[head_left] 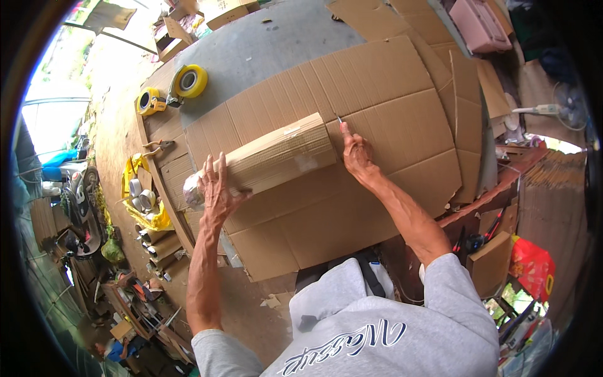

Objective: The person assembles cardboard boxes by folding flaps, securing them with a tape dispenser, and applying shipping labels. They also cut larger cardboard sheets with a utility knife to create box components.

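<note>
A long cardboard-wrapped bundle lies slantwise on a large flattened cardboard sheet. Clear tape shows on the bundle, and its left end looks wrapped in plastic. My left hand rests over that end with its fingers spread and the thumb toward me. Just beyond the bundle's right end, my right hand is closed round a small knife. Its thin blade points away from me, with the tip at a crease in the sheet; whether it cuts in, I cannot tell. My fingers hide the knife's handle.
Two yellow tape rolls, one in a dispenser, sit at the table's far left. Pliers lie at the left edge, above a yellow bag of tape rolls. More cardboard overlaps at right; a pink case stands far right.
</note>
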`<state>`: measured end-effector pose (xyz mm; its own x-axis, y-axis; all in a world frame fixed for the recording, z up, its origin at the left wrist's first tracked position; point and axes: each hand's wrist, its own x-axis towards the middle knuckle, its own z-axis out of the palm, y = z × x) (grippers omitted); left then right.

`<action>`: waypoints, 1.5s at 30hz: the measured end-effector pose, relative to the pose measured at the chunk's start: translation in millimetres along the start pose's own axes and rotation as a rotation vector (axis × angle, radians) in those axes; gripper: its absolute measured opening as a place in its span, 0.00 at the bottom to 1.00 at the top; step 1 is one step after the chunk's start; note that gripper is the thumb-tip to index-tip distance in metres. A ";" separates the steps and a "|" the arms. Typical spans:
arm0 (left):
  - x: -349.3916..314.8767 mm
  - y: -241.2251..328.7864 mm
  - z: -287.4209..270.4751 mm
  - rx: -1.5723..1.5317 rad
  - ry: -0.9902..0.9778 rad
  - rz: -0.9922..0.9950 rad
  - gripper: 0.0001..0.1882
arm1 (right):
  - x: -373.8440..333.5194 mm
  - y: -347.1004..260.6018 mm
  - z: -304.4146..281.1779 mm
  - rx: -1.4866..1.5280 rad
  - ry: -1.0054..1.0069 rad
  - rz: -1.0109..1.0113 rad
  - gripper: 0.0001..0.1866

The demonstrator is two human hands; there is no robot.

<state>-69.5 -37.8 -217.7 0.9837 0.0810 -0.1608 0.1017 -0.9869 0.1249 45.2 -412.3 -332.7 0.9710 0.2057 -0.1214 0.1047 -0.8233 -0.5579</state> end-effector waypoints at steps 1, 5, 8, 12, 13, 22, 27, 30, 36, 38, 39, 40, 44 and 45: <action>-1.7 6.3 -8.7 0.058 -0.018 0.061 0.65 | 3.4 -0.6 -3.0 0.042 -0.071 0.058 0.26; -2.3 -2.7 -5.5 0.100 -0.030 0.140 0.67 | 8.7 19.9 15.1 -0.134 0.180 -0.183 0.21; 7.5 -11.4 -0.2 0.157 0.079 0.200 0.67 | 14.0 8.1 -11.2 -0.095 -0.022 -0.044 0.21; 22.1 -27.1 -0.6 0.135 0.141 0.139 0.64 | 16.9 -5.0 -24.4 -0.132 -0.079 0.002 0.21; 25.8 -30.1 -1.7 0.115 0.152 0.119 0.64 | 19.3 -2.0 -22.3 -0.139 -0.103 0.020 0.21; -1.1 -55.7 -8.9 0.183 0.140 -0.006 0.75 | 27.5 3.0 -15.8 -0.034 -0.278 0.199 0.25; -105.6 -41.3 66.8 0.008 0.435 -0.632 0.53 | 21.0 14.5 -8.7 -0.094 -0.118 0.022 0.30; -171.6 -81.0 151.9 -0.253 0.180 -0.871 0.36 | 13.3 21.8 6.5 -0.066 -0.002 -0.064 0.26; -156.9 -84.7 152.6 -0.314 0.250 -0.946 0.33 | 27.6 67.3 54.1 0.214 -0.043 0.150 0.27; -168.9 -100.6 171.0 -0.331 0.217 -0.939 0.35 | 25.1 55.3 48.1 0.304 -0.007 0.138 0.33; -161.1 -100.2 166.2 -0.335 0.158 -0.921 0.35 | 27.6 62.2 52.1 0.353 -0.044 0.243 0.34; -160.2 -108.3 166.9 -0.382 0.120 -0.903 0.33 | 29.9 66.3 56.3 0.406 -0.081 0.348 0.35; -157.2 -120.9 164.1 -0.457 0.130 -0.807 0.30 | 25.1 62.7 52.9 0.132 -0.042 0.211 0.26; -154.2 -119.1 156.6 -0.570 0.152 -0.782 0.29 | 21.9 53.1 46.5 0.061 -0.018 0.169 0.28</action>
<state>-256.5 45.4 -361.1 0.6129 0.7402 -0.2765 0.7502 -0.4353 0.4976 62.0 -426.9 -403.1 0.9696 0.0774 -0.2320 -0.0732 -0.8135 -0.5770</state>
